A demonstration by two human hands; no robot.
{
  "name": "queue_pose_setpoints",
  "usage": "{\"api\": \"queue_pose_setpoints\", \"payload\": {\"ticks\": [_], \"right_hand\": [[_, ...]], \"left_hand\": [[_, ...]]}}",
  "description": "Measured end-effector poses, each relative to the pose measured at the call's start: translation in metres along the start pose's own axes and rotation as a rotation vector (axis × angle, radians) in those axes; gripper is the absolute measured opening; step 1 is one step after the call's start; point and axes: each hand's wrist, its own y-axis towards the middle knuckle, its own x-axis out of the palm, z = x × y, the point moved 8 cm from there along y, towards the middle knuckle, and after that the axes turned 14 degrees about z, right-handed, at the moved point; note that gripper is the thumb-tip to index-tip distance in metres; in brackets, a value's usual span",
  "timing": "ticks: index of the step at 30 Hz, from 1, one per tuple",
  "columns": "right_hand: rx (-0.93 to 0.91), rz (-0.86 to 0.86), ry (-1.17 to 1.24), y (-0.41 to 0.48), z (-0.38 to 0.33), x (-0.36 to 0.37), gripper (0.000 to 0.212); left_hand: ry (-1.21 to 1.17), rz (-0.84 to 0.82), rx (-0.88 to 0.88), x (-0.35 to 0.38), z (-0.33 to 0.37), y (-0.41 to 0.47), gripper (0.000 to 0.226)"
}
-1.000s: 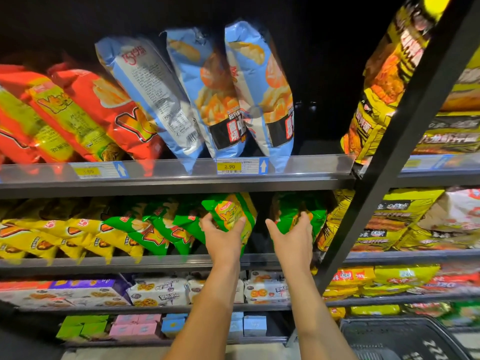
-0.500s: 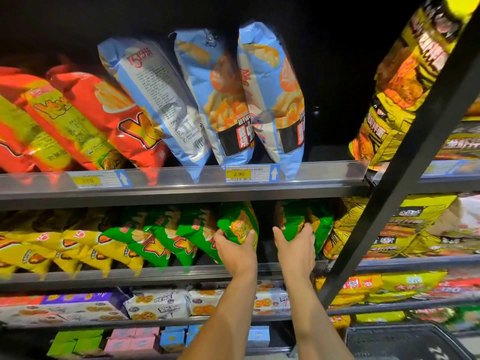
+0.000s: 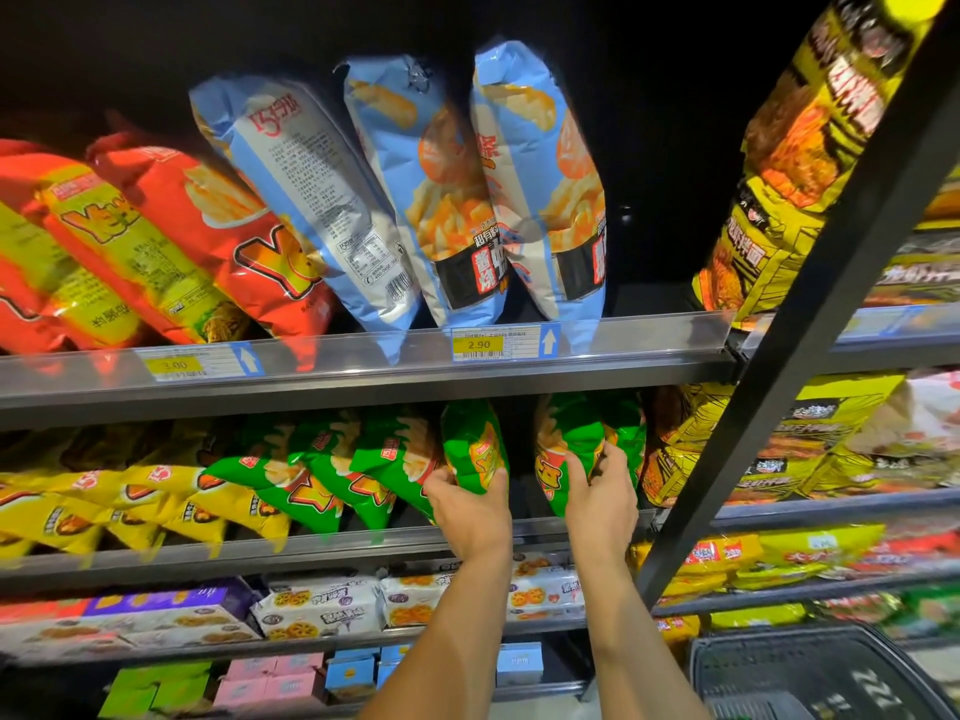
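Head view: left hand (image 3: 470, 517) grips the left green bag (image 3: 474, 444) between thumb and fingers, bag at its 12 o'clock; right hand (image 3: 602, 504) pinches the right green bag (image 3: 574, 433) at 11 o'clock, both on the middle shelf (image 3: 311, 550)

Left hand (image 3: 470, 517) round green bag (image 3: 474, 441); right hand (image 3: 602, 504) round neighbouring bag (image 3: 571, 428)

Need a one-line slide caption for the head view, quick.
Left hand and right hand each grip a green snack bag on the second shelf.
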Motion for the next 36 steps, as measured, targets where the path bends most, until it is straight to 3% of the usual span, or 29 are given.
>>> {"api": "queue_pose_setpoints", "payload": {"ticks": [12, 17, 22, 27, 28, 32, 34, 36], "right_hand": [[0.033, -0.029, 0.249, -0.002, -0.019, -0.059, 0.047], [0.006, -0.204, 0.282, -0.001, -0.012, -0.08, 0.028], [0.012, -0.449, 0.376, -0.011, -0.006, -0.09, 0.026], [0.068, -0.655, 0.408, -0.031, -0.004, -0.105, 0.021], [0.078, -0.68, 0.401, -0.035, -0.004, -0.108, 0.022], [0.147, -0.741, 0.41, -0.049, -0.003, -0.11, 0.032], [0.212, -0.77, 0.451, -0.059, -0.002, -0.107, 0.046], [0.265, -0.791, 0.455, -0.068, -0.002, -0.105, 0.078]], "left_hand": [[0.006, -0.054, -0.015, -0.031, 0.004, -0.02, 0.069], [-0.105, -0.207, 0.025, -0.049, 0.026, -0.039, 0.074], [-0.139, -0.433, 0.135, -0.066, 0.051, -0.069, 0.083], [-0.117, -0.65, 0.081, -0.08, 0.048, -0.098, 0.121], [-0.093, -0.689, 0.079, -0.082, 0.045, -0.104, 0.117], [-0.104, -0.74, 0.109, -0.091, 0.043, -0.125, 0.057], [-0.141, -0.69, 0.091, -0.098, 0.042, -0.129, 0.052], [-0.139, -0.647, 0.099, -0.103, 0.041, -0.132, 0.051]]}}
